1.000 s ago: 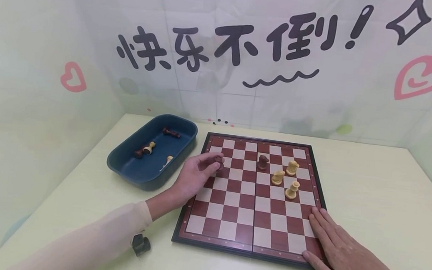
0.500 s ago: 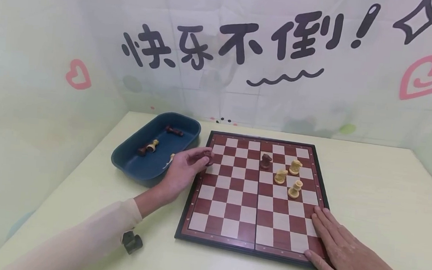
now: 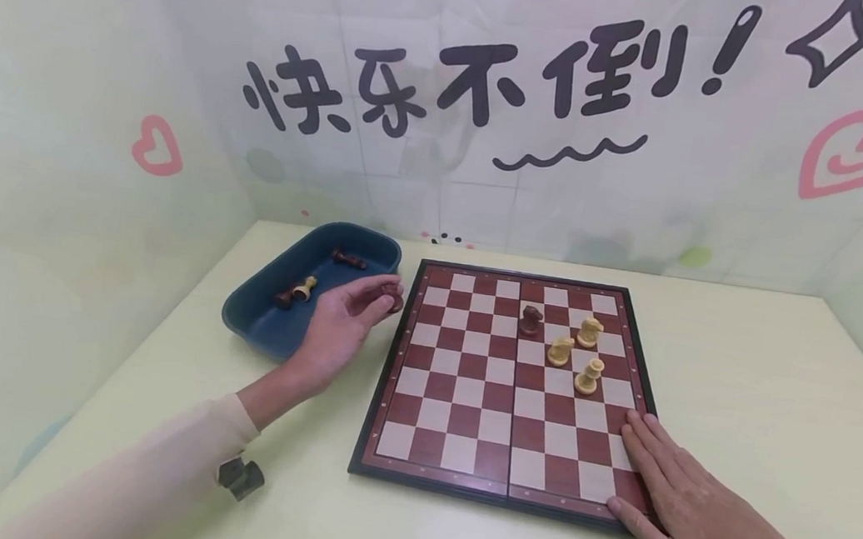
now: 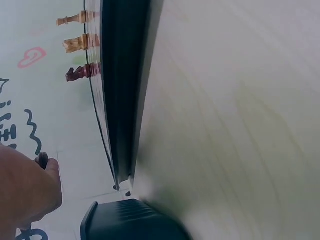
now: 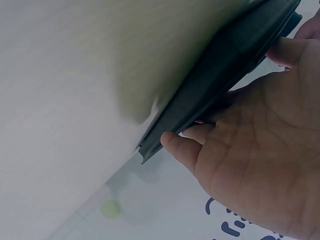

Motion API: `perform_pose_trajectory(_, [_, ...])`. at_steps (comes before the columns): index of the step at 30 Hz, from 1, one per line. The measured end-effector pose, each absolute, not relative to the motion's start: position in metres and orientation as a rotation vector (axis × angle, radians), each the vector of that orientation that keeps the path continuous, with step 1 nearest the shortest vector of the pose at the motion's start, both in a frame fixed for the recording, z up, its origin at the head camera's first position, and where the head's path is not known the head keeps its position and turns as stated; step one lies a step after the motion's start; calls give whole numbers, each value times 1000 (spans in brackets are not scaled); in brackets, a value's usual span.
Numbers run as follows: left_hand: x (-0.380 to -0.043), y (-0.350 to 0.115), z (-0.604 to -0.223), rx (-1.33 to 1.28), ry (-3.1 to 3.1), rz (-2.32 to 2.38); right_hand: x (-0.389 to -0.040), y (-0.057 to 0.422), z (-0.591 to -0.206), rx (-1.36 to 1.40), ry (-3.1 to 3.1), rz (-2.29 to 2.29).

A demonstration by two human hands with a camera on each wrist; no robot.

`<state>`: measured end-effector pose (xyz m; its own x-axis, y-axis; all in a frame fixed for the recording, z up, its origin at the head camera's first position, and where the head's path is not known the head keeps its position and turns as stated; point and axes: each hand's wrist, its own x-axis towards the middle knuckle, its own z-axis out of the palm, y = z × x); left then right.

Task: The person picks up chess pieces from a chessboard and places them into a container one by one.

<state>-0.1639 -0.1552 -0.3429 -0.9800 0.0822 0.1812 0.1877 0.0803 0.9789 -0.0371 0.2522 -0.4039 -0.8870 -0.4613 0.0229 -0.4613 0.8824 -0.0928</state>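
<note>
A dark-red chess piece [image 3: 393,300] is being pinched by the left hand [image 3: 338,321] near the blue tray [image 3: 270,322], in which two dark pieces [image 3: 349,259] and a pale piece [image 3: 304,290] are being held. The chessboard [image 3: 462,372] is being touched by the right hand [image 3: 686,496], fingers extended; the pale table [image 3: 747,375] is being backed by a lettered backdrop [image 3: 407,188].

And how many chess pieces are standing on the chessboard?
4, all on the right half of the chessboard: a dark knight leftmost, a front cream knight, a rear cream knight, and a cream piece, perhaps a queen, nearest the right hand.
</note>
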Motion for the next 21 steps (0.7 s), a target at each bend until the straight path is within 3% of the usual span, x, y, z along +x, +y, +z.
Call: perform_pose_trajectory(21, [-167,-203,-341,-210,-2211,-1967,-38,253,-404,757,-3031,138])
